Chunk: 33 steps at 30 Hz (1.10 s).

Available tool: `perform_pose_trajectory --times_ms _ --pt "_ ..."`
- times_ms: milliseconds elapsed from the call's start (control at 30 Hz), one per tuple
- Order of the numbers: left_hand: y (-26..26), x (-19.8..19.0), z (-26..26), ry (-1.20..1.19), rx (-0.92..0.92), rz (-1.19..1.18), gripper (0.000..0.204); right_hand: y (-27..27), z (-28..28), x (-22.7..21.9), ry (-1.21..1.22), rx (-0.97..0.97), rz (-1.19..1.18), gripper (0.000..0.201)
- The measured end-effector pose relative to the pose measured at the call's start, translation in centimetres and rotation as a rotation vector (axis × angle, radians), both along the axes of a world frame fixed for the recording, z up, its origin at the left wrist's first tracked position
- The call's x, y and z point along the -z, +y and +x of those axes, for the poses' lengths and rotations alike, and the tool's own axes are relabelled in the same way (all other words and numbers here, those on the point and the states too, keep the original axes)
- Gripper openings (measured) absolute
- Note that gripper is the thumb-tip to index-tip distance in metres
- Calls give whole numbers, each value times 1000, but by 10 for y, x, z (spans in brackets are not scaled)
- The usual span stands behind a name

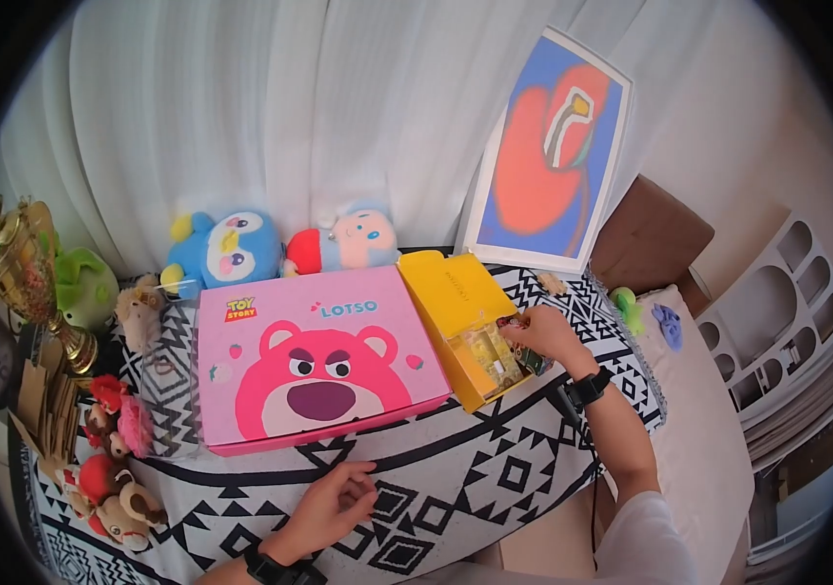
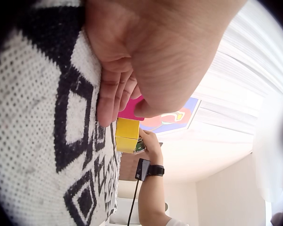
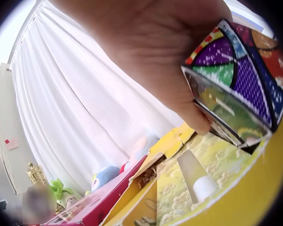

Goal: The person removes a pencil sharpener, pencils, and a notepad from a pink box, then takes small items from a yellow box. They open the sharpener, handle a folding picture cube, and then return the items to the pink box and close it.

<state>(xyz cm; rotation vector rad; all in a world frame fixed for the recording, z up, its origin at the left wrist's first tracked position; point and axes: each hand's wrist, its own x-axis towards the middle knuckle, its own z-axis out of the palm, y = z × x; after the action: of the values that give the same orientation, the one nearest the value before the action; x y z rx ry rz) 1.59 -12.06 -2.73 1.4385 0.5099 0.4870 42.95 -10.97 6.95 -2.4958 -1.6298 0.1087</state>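
Note:
My right hand [image 1: 548, 334] grips a small box with a colourful patterned side and a clear window [image 3: 238, 75], at the right side of an opened yellow box [image 1: 448, 285]. The yellow box's lid stands up at the back, and a pale yellow printed insert [image 3: 217, 162] with a slot shows inside it. My left hand [image 1: 334, 507] rests low over the patterned tablecloth [image 2: 19, 117], fingers loosely bent and holding nothing. It lies in front of a large pink box [image 1: 226, 380] with a bear's face on the lid.
Behind the boxes sit a blue plush toy [image 1: 241, 252] and a plush in red and blue [image 1: 358, 239]. A gold trophy [image 1: 31, 273] and several small plush toys [image 1: 114, 497] line the left side. A framed picture [image 1: 543, 156] leans at the back right.

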Motion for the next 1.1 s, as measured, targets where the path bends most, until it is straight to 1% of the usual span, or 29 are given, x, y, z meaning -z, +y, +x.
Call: perform_pose_trajectory --times_ms 67,100,167,233,300,333,367,400,433,500,533,567,633,700,733,767,833,867,900,967,1000,1033,1100 --pt "0 0 1 -2 -8 0 38 1 -5 7 -14 8 156 45" --pt "0 2 2 -14 -4 -25 38 2 -4 12 -9 -6 157 45" --pt "-1 4 0 -17 -5 -43 37 6 -1 27 -66 -40 376 39" --pt "0 1 0 21 10 -28 37 7 -3 28 -1 -59 336 37" --pt "1 5 -1 -1 28 39 37 7 9 44 -154 -210 440 42" --pt "0 9 0 -31 7 30 37 8 12 52 -169 -246 437 46" --pt "0 9 -1 5 25 72 37 6 14 56 -191 -268 435 51" --pt "1 9 -2 7 20 77 38 3 12 51 -132 -250 267 61" --pt "2 9 0 4 30 84 38 2 8 41 -137 -252 273 61" --pt "1 5 -1 30 41 26 38 -13 2 21 55 -430 177 66" --pt "1 8 -2 23 45 21 37 -19 2 5 152 -438 57 77" --pt "1 9 -2 27 37 36 37 -26 10 -1 -36 -486 -87 99" --pt "1 3 -2 31 42 -2 38 -42 9 -13 255 -483 -96 119" --pt "0 4 -1 32 32 -21 39 -48 12 -5 -153 -490 -212 128" --pt "0 4 0 22 2 -17 38 -47 10 -3 -140 -520 -182 127" --pt "-1 6 1 24 10 -12 38 -45 10 -1 -139 -511 -178 127" --pt "0 8 1 30 -3 16 38 -35 11 2 -80 -578 -38 127" --pt "0 7 1 33 0 23 38 -32 10 3 -131 -603 3 123" --pt "-1 7 1 27 -2 5 38 -27 13 6 -130 -602 9 123" --pt "0 5 1 22 -7 -8 37 -18 14 11 -45 -678 60 120" --pt "0 4 1 31 -2 -3 37 -16 14 13 -13 -666 60 114" --pt "0 3 1 41 4 1 37 -13 12 13 -12 -667 63 114" --pt "0 2 1 40 0 4 37 -5 10 15 -20 -501 4 108"
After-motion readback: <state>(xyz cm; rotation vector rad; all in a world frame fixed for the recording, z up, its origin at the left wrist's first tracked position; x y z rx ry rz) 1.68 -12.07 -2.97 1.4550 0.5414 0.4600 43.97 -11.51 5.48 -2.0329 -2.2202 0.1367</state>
